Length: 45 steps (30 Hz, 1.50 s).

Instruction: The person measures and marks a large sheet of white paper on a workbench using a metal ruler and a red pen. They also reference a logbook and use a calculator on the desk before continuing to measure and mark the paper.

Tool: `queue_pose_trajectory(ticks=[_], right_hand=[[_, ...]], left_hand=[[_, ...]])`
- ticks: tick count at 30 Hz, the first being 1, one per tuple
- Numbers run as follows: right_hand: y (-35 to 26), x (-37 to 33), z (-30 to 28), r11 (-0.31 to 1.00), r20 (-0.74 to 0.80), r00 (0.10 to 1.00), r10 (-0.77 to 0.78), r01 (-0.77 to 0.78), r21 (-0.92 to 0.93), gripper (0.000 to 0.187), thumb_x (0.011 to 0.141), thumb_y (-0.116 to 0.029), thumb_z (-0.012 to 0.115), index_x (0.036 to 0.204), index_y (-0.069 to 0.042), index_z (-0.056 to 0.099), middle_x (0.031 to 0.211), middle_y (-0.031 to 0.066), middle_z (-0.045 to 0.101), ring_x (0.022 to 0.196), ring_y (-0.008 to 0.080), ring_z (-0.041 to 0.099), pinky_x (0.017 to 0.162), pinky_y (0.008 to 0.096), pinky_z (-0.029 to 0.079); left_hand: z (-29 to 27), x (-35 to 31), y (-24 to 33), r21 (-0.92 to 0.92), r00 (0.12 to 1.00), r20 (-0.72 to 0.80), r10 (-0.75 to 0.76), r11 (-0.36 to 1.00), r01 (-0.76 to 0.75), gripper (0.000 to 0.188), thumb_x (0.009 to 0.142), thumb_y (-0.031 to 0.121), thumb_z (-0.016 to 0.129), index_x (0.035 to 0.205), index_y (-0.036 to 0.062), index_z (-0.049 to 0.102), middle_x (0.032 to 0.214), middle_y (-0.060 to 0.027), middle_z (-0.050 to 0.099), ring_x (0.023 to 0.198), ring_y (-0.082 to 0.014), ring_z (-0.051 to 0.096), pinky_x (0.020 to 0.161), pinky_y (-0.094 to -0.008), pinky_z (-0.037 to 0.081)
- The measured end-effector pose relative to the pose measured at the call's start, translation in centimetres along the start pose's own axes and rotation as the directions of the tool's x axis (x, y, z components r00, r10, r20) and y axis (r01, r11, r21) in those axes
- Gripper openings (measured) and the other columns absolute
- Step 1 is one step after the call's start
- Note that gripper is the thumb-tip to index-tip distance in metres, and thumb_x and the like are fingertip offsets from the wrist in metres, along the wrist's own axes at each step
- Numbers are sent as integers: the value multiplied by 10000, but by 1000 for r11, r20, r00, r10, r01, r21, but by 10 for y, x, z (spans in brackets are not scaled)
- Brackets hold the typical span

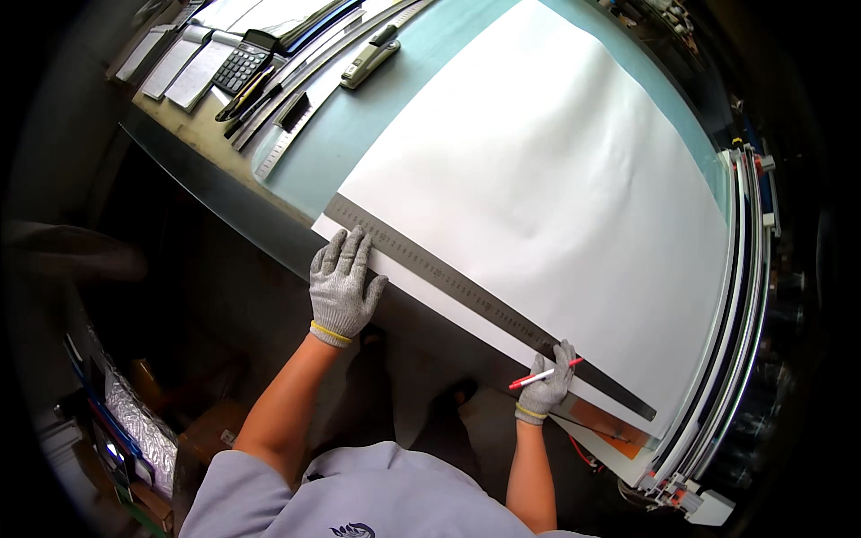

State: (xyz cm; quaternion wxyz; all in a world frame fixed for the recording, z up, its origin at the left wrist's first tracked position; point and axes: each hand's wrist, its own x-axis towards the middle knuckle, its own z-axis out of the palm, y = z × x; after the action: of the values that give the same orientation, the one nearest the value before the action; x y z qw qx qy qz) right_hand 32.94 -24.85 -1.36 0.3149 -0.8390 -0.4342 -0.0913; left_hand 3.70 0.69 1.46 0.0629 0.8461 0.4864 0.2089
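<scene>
Evidently the alignment hangs on light fingertip pressure: a long steel ruler (457,289) lies on a large white sheet (556,170), just in from its near edge, slanting from the far left toward the near right and leaving a narrow white strip on the person's side. The left hand (343,291), in a grey knitted glove, is spread flat with its thumb apart, grasping nothing, its fingertips at the ruler close to its left end. The right hand (547,386), gloved alike, is half curled round a red-and-white pen (545,373), its fingertips reaching the ruler nearer the right end. Since that hand both carries the pen and meets the ruler, a shift of its grip could swing the ruler out of line; the right tip, beyond the hand, has no finger on it and seems the likeliest to drift. The sheet looks rippled across its middle, so a sideways push could make it buckle or creep over the teal tabletop (345,121). Smooth metal on smooth sheet may slip too if the left fingertips press unevenly; how hard they bear down cannot be told. An unintended touch of the pen could also leave a stray mark, though whether its tip is bare is too small to tell.
</scene>
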Motion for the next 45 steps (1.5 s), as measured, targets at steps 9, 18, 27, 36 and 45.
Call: queue_pose_trajectory(ticks=[9, 18, 27, 36, 45], right_hand=[[15, -8, 5, 993, 24, 994, 104, -106, 59, 410, 817, 124, 672, 1209, 30, 598, 1377, 225, 586, 1333, 357, 530, 1146, 477, 401], [26, -9, 5, 994, 42, 994, 101, -102, 39, 402, 849, 98, 648, 1236, 23, 574, 1398, 221, 563, 1322, 351, 534, 1146, 470, 402], [14, -9, 7, 997, 35, 996, 78, -78, -1, 397, 845, 71, 678, 1231, 29, 592, 1390, 226, 574, 1327, 365, 537, 1147, 475, 402], [-5, -8, 2, 987, -180, 980, 80, -53, 151, 357, 914, -73, 670, 1234, 75, 616, 1188, 192, 691, 1172, 326, 640, 1038, 435, 482], [107, -58, -142, 791, -111, 934, 338, -218, 571, 367, 1065, -242, 463, 1168, 58, 647, 1047, 160, 688, 948, 246, 678, 877, 345, 536]], left_hand=[[-1, 4, -23, -133, 998, 34, -54, 989, 58, 627, 830, 362, 735, 1356, 42, 619, 1489, -121, 541, 1310, -300, 525, 1074, -445, 376], [1, 9, -32, -192, 997, 54, -52, 979, 62, 578, 839, 339, 717, 1333, 46, 646, 1480, -110, 552, 1300, -280, 530, 1039, -417, 415], [-2, 7, -30, -162, 995, 83, -56, 984, 69, 647, 808, 342, 748, 1366, 45, 611, 1496, -119, 532, 1309, -310, 504, 1061, -468, 382], [5, 2, -9, 117, 999, 35, 39, 992, -43, 682, 939, 378, 628, 1530, 94, 442, 1602, -139, 392, 1482, -397, 312, 1194, -523, 236], [73, -78, 256, 11, 910, 126, 395, 917, -399, 752, 865, 340, 708, 1538, 140, 438, 1605, -162, 366, 1465, -402, 339, 1188, -534, 255]])
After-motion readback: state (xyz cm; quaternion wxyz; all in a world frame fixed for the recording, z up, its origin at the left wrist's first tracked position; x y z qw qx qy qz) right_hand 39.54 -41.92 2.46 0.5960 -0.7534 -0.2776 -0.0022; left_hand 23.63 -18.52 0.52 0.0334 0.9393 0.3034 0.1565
